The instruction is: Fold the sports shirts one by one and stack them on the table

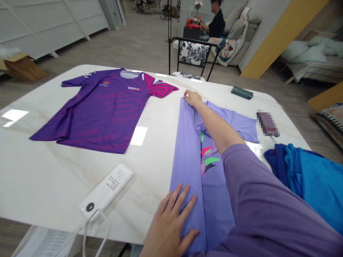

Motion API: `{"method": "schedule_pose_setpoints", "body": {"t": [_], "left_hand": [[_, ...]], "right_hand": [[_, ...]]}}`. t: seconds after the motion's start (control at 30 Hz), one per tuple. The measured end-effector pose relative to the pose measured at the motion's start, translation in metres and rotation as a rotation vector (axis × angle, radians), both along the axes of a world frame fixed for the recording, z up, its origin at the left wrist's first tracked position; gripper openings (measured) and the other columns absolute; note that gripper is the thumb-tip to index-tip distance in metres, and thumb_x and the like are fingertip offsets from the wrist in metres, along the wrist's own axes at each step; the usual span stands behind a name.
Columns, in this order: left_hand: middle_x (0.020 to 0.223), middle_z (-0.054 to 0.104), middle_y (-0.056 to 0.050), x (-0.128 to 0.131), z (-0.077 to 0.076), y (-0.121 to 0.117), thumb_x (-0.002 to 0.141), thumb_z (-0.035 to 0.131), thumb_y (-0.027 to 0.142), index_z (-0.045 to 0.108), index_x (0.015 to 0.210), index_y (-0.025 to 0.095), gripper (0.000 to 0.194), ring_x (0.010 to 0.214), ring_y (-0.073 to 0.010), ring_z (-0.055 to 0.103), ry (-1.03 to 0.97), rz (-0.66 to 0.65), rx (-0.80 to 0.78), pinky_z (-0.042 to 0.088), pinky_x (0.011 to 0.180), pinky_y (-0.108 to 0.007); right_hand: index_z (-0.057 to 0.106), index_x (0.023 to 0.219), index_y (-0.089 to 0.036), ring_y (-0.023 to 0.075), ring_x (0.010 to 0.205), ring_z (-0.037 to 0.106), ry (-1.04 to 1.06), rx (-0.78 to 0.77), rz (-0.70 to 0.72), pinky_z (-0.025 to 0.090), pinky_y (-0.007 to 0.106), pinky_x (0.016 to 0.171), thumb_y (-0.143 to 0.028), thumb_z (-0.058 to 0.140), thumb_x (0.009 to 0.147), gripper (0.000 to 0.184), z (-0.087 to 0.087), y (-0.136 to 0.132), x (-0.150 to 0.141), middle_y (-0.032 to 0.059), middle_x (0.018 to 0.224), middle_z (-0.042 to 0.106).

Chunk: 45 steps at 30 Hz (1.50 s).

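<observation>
A lavender T-shirt (187,142) lies on the white table, its left side folded inward in a long strip over a pink and green print. My left hand (174,219) rests flat on the near end of that strip, fingers spread. At the strip's far end, my right hand (192,98) pinches the fabric between thumb and fingers. My right forearm crosses above the shirt and hides part of it. One sleeve of the lavender shirt sticks out to the right. Left of it, a dark purple jersey (104,110) with a pink-patterned sleeve is spread out.
A white power bank (107,191) with a cable lies at the table's (150,178) near left. Blue folded clothes (316,178), a phone (268,123) and a dark green case (242,92) lie at right. A chair (194,53) stands beyond; a person (216,23) sits farther back.
</observation>
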<state>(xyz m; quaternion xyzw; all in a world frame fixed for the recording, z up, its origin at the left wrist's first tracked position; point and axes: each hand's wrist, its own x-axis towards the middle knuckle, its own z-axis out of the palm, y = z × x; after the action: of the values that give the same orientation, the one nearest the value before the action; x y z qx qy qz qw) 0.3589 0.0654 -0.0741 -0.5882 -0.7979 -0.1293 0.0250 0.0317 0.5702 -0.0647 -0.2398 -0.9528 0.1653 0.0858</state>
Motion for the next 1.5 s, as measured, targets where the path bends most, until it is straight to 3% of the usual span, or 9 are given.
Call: {"method": "schedule_pose_setpoints", "body": {"t": [0.17,0.4,0.57,0.77,0.93,1.03,1.13,1.3,1.5], "left_hand": [[0.190,0.032,0.007,0.004,-0.002,-0.003,0.093,0.070,0.073,0.027,0.187,0.041,0.108,0.178,-0.0240,0.032,-0.023,0.013,-0.007,0.072,0.118,-0.050],[0.192,0.024,0.007,0.005,0.002,-0.002,0.097,0.072,0.067,0.016,0.188,0.047,0.108,0.179,-0.0282,0.031,-0.154,0.006,-0.053,0.065,0.127,-0.061],[0.193,0.025,0.006,0.008,0.008,-0.001,0.097,0.077,0.059,0.009,0.188,0.049,0.114,0.177,-0.0351,0.036,-0.188,0.011,-0.065,0.060,0.130,-0.065],[0.194,0.025,0.005,0.011,0.008,-0.004,0.104,0.070,0.062,0.019,0.187,0.050,0.099,0.178,-0.0351,0.034,-0.199,0.004,-0.062,0.054,0.134,-0.063],[0.192,0.032,0.002,0.010,0.006,-0.003,0.101,0.073,0.063,0.021,0.186,0.051,0.101,0.175,-0.0378,0.040,-0.214,-0.012,-0.019,0.057,0.128,-0.067],[0.191,0.034,0.003,0.010,0.006,-0.004,0.100,0.075,0.064,0.021,0.186,0.053,0.102,0.174,-0.0380,0.043,-0.222,-0.020,0.000,0.057,0.126,-0.067],[0.191,0.036,-0.001,0.010,0.008,-0.004,0.100,0.078,0.062,0.030,0.185,0.049,0.099,0.173,-0.0401,0.044,-0.213,-0.026,0.014,0.055,0.128,-0.066],[0.189,0.041,-0.006,0.012,0.009,-0.004,0.101,0.078,0.059,0.043,0.182,0.042,0.091,0.173,-0.0408,0.043,-0.182,-0.032,0.027,0.050,0.129,-0.062],[0.184,0.050,-0.009,0.007,0.013,-0.009,0.103,0.076,0.063,0.052,0.177,0.037,0.082,0.169,-0.0395,0.048,-0.246,-0.033,0.028,0.050,0.127,-0.060]], "right_hand": [[0.071,0.148,-0.015,0.0297,0.118,0.076,0.038,-0.036,-0.008,0.058,0.044,0.110,-0.058,0.052,0.118,0.055,0.020,0.032,0.035,0.0152,0.125,0.083],[0.086,0.121,-0.013,0.0319,0.118,0.078,-0.479,0.053,0.010,0.059,0.036,0.105,-0.065,0.086,0.097,0.057,0.036,0.070,0.141,0.0173,0.128,0.085],[0.082,0.119,-0.014,0.0218,0.105,0.077,-0.423,-0.073,0.090,0.056,0.026,0.091,-0.040,0.081,0.105,0.029,0.041,0.069,0.186,0.0107,0.121,0.086],[0.074,0.134,-0.015,0.0195,0.086,0.076,-0.291,-0.160,-0.129,0.058,0.027,0.083,-0.039,0.075,0.108,0.036,0.044,0.055,0.220,0.0116,0.109,0.085],[0.067,0.146,-0.015,0.0299,0.114,0.076,-0.185,-0.018,-0.238,0.059,0.039,0.102,-0.044,0.076,0.104,0.051,0.040,0.030,0.259,0.0210,0.134,0.078],[0.068,0.144,-0.017,0.0322,0.127,0.071,0.025,0.083,-0.070,0.056,0.042,0.110,-0.052,0.077,0.103,0.055,0.037,0.010,0.287,0.0215,0.145,0.070],[0.075,0.126,-0.020,0.0285,0.116,0.071,-0.037,0.053,0.213,0.057,0.036,0.103,-0.060,0.084,0.096,0.051,0.032,-0.012,0.310,0.0145,0.132,0.074],[0.078,0.117,-0.022,0.0248,0.109,0.072,-0.143,0.137,0.254,0.051,0.030,0.088,-0.036,0.071,0.106,0.020,0.028,-0.037,0.331,0.0102,0.123,0.077],[0.081,0.112,-0.022,0.0263,0.110,0.072,-0.102,0.146,0.416,0.051,0.033,0.096,-0.034,0.077,0.100,0.018,0.038,-0.035,0.357,0.0105,0.122,0.077]]}}
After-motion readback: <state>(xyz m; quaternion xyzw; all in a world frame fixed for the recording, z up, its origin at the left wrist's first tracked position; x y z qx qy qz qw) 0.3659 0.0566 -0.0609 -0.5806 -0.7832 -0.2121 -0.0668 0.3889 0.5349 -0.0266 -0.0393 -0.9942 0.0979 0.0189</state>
